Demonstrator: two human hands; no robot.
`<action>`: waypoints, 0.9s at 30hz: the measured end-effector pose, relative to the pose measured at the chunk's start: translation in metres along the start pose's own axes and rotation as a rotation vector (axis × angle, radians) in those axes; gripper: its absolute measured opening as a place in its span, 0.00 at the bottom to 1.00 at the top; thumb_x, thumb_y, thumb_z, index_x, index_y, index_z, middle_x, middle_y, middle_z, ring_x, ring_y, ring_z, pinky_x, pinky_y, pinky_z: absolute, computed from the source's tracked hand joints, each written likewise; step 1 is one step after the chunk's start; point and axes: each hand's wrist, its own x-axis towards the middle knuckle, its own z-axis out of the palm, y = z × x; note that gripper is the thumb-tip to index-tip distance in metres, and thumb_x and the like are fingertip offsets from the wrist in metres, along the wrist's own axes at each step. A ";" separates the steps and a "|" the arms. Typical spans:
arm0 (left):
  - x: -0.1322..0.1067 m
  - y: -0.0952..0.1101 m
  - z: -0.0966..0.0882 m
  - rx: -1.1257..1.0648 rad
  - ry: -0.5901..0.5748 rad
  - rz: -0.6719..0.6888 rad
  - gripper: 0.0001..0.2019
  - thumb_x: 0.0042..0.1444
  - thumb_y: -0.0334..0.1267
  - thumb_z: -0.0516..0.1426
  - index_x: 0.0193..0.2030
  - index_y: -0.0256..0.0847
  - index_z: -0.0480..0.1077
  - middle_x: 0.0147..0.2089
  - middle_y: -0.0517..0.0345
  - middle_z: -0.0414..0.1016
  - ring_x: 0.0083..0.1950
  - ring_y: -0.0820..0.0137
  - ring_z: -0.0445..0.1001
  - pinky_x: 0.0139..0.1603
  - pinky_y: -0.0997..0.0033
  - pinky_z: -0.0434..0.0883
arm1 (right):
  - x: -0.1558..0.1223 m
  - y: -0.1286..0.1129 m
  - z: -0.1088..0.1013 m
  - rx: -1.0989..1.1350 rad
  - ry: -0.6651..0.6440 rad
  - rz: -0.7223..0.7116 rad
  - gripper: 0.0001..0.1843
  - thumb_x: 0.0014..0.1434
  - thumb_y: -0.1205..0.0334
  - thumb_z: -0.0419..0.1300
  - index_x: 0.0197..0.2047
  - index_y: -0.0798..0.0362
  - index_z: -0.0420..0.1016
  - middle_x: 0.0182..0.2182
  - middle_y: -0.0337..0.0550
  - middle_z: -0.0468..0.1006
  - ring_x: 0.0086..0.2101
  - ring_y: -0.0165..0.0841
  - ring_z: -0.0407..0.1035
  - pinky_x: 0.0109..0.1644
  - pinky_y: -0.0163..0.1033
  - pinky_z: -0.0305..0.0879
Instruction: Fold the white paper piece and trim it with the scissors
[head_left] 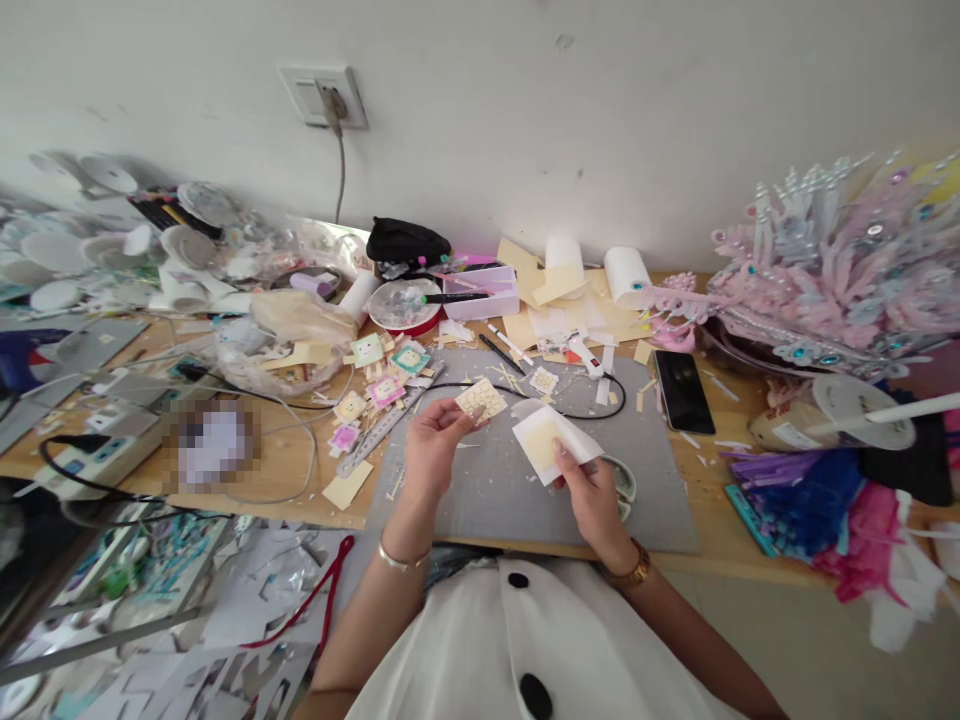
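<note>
In my left hand (439, 440) a small cream square with a raised, pebble-like pattern (481, 400) is pinched between thumb and fingers. My right hand (589, 490) is closed on a sheet of white paper (577, 430) that has a pale yellow square on it, thumb on top. Both hands are over a grey cutting mat (480, 500), the pieces apart. Pale scissor handles (624, 487) show just beside my right hand; the blades are hidden, and I cannot tell whether the hand touches them. Another patterned square (543, 380) lies on the mat beyond.
A hot glue gun (586, 357) trails a black cable across the mat. Small face-decorated squares (385, 391) lie left by a ruler (390, 420). A phone (683, 391), a drink cup (795, 415) and pink feathery crowns (817, 290) stand right. Paper scraps litter the table.
</note>
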 end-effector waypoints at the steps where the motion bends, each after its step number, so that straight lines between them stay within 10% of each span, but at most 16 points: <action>1: 0.004 -0.001 -0.004 0.090 0.010 0.024 0.21 0.39 0.42 0.69 0.40 0.37 0.73 0.31 0.54 0.80 0.34 0.63 0.80 0.41 0.61 0.76 | 0.000 0.001 0.000 -0.006 -0.004 -0.005 0.23 0.52 0.41 0.63 0.26 0.55 0.73 0.19 0.39 0.73 0.20 0.31 0.63 0.22 0.35 0.61; 6: 0.014 -0.004 -0.019 0.723 0.128 0.323 0.20 0.43 0.33 0.65 0.46 0.41 0.72 0.52 0.46 0.74 0.56 0.56 0.71 0.56 0.52 0.68 | 0.001 -0.001 0.001 -0.021 -0.013 -0.027 0.23 0.52 0.40 0.62 0.24 0.53 0.70 0.17 0.38 0.70 0.20 0.31 0.62 0.22 0.35 0.60; 9: 0.002 -0.006 -0.015 0.853 0.183 0.435 0.11 0.48 0.36 0.63 0.41 0.42 0.75 0.48 0.47 0.74 0.55 0.56 0.69 0.57 0.53 0.66 | 0.001 -0.005 0.003 -0.007 -0.014 -0.015 0.23 0.51 0.39 0.62 0.25 0.53 0.71 0.18 0.38 0.71 0.19 0.31 0.62 0.22 0.36 0.60; 12: -0.018 -0.010 -0.003 0.716 -0.132 0.203 0.10 0.53 0.44 0.59 0.33 0.40 0.76 0.32 0.54 0.76 0.37 0.63 0.72 0.42 0.63 0.69 | 0.000 -0.009 0.005 -0.014 -0.005 -0.010 0.24 0.49 0.38 0.62 0.26 0.52 0.72 0.18 0.38 0.71 0.19 0.31 0.62 0.21 0.36 0.60; 15: -0.035 -0.015 0.013 0.370 -0.366 0.006 0.15 0.54 0.49 0.59 0.40 0.40 0.78 0.38 0.54 0.79 0.38 0.65 0.73 0.40 0.68 0.68 | -0.001 -0.012 0.006 -0.043 -0.024 -0.027 0.24 0.51 0.38 0.61 0.22 0.52 0.70 0.17 0.39 0.71 0.20 0.32 0.63 0.22 0.37 0.61; 27: -0.046 -0.021 0.030 0.046 -0.224 -0.033 0.09 0.49 0.45 0.65 0.31 0.41 0.80 0.32 0.58 0.75 0.38 0.69 0.69 0.42 0.72 0.65 | -0.001 0.000 0.006 0.031 -0.085 -0.031 0.23 0.54 0.40 0.61 0.24 0.52 0.68 0.17 0.36 0.70 0.20 0.30 0.63 0.23 0.35 0.61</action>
